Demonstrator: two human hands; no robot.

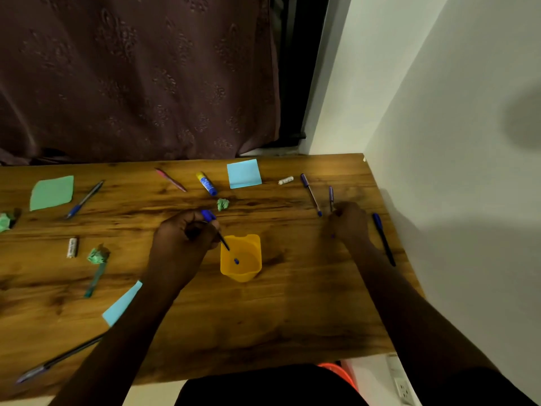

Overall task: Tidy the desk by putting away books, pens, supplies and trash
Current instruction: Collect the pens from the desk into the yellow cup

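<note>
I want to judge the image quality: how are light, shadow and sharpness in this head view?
Head view: dim, warm light; the wooden desk edges bow from wide-angle distortion; a soft shadow falls on the white wall at right; the left hand over the orange plastic cup is dark, and the crumpled green paper ball looks slightly blurred.

Right hand hides the purple pen's lower end

Both forearms are bare to the left hand and right hand, above a black garment.
</note>
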